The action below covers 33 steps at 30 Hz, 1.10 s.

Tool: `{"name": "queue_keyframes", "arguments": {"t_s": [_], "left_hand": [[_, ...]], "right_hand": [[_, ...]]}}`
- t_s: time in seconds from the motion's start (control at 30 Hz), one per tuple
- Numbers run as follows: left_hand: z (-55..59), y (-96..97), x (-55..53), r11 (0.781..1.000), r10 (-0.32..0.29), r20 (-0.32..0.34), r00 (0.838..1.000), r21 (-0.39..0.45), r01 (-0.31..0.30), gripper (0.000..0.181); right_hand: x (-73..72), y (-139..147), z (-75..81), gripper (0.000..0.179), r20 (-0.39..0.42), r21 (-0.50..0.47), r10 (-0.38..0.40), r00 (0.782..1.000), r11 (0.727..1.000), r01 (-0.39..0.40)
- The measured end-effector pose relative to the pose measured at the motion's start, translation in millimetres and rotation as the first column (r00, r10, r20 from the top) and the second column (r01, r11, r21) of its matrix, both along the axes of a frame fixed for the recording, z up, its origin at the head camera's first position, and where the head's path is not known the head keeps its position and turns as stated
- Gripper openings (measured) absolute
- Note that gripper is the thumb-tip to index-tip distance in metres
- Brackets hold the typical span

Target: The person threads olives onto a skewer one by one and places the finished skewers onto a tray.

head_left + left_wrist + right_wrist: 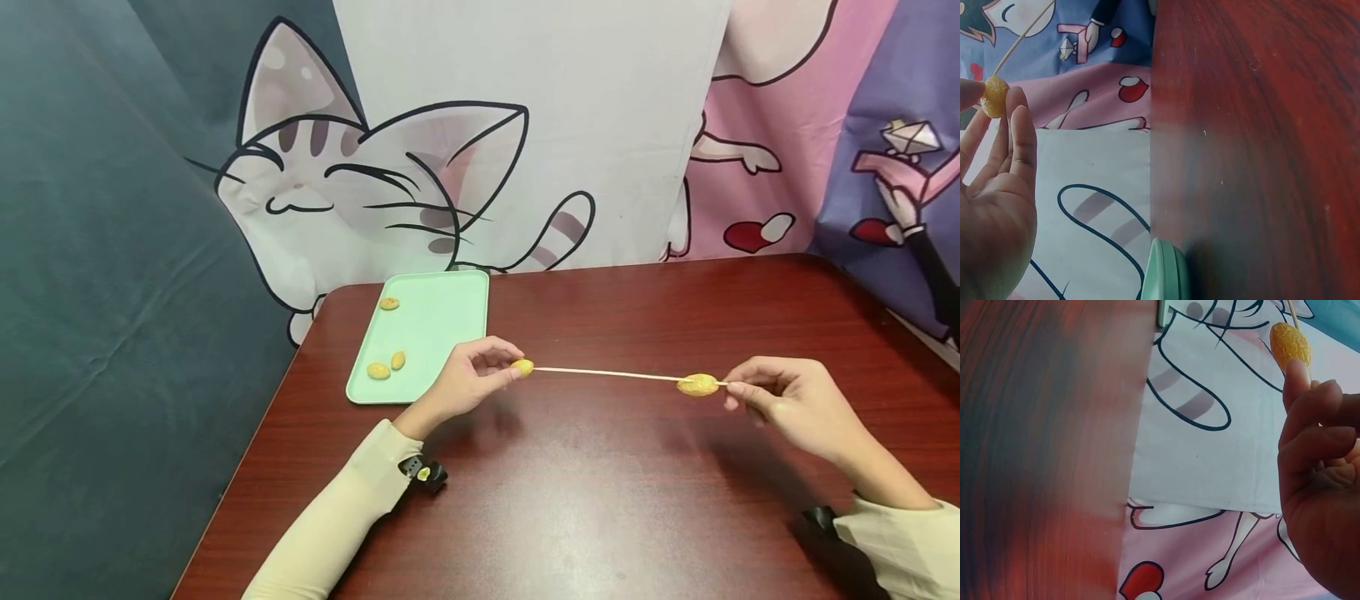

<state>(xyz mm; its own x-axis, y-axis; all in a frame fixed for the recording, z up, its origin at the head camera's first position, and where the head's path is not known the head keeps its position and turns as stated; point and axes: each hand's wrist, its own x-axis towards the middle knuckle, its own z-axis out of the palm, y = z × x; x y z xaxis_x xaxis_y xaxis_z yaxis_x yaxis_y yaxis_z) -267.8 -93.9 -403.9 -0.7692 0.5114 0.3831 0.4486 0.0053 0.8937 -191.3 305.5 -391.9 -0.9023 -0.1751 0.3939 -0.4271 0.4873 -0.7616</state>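
Three yellow oval pieces (378,371) lie on the green tray (442,317) at the worktop's (585,500) far left; beside it the left hand (467,377), grip narrow, pinches a small yellow piece (523,367) that meets the left end of a thin stick (607,372); the stick crosses above the worktop, showing either side of a larger yellow piece (697,385); rightmost, the right hand's (802,407) grip pinches the stick's right end

Left grip (474,379) pinching yellow piece (525,367), right grip (802,406) holding thin stick (607,372) (second piece (697,386) on it)
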Motion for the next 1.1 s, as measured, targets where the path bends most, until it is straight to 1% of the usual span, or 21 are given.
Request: {"name": "queue_keyframes", "arguments": {"t_s": [0.07, 0.17, 0.33, 0.4, 0.5, 0.63, 0.67, 0.77, 0.9, 1.0, 1.1], "left_hand": [[-5.8, -0.4, -4.3, 1.000, -0.011, 0.017, 1.000, 0.003, 0.011, 0.017], [-9.4, -0.6, -6.9, 1.000, -0.026, 0.039, 0.999, 0.010, 0.026, 0.016], [-11.9, -0.7, -8.0, 0.999, -0.037, 0.025, 0.999, 0.023, 0.036, 0.014], [-12.8, -0.6, -8.5, 0.999, -0.031, 0.030, 0.999, 0.023, 0.030, 0.014], [-13.7, -0.5, -9.2, 1.000, 0.009, 0.025, 1.000, -0.007, -0.008, 0.015], [-12.9, 0.2, -10.4, 0.998, 0.049, 0.041, 0.998, -0.033, -0.048, 0.018], [-12.6, 0.2, -10.6, 0.999, 0.047, 0.058, 0.997, -0.024, -0.046, 0.019], [-11.7, 0.2, -11.4, 0.999, 0.016, 0.129, 0.992, 0.029, -0.019, 0.026], [-10.8, -0.4, -11.8, 0.994, -0.042, 0.222, 0.974, 0.105, 0.019, 0.034], [-10.5, -0.9, -11.6, 0.987, -0.088, 0.259, 0.962, 0.154, 0.049, 0.035], [-10.2, -1.3, -11.2, 0.976, -0.141, 0.273, 0.952, 0.199, 0.087, 0.033]], "right_hand": [[0.2, 0.4, 0.0, 0.023, 0.001, 0.001, -0.002, 1.000, 1.000, 0.002], [0.5, 1.0, 0.0, 0.023, 0.003, 0.002, -0.005, 1.000, 1.000, 0.005], [1.4, 1.6, -0.4, 0.023, 0.008, 0.002, -0.007, 1.000, 1.000, 0.007], [1.5, 2.1, -0.6, 0.023, 0.009, 0.002, -0.008, 1.000, 1.000, 0.008], [1.4, 2.7, -1.2, 0.023, 0.008, 0.002, -0.007, 1.000, 1.000, 0.007], [1.0, 3.2, -2.2, 0.023, 0.009, 0.001, -0.005, 1.000, 1.000, 0.005], [0.8, 3.4, -2.6, 0.023, 0.010, 0.001, -0.005, 1.000, 1.000, 0.005], [0.2, 4.0, -4.0, 0.023, 0.012, 0.001, -0.005, 1.000, 1.000, 0.005], [-0.2, 3.9, -5.6, 0.023, 0.015, -0.005, -0.001, 1.000, 1.000, 0.001], [-0.3, 2.5, -6.3, 0.023, 0.013, -0.005, 0.001, 1.000, 1.000, -0.001], [0.1, 0.5, -6.5, 0.023, 0.014, -0.005, 0.005, 1.000, 1.000, -0.005]]}}
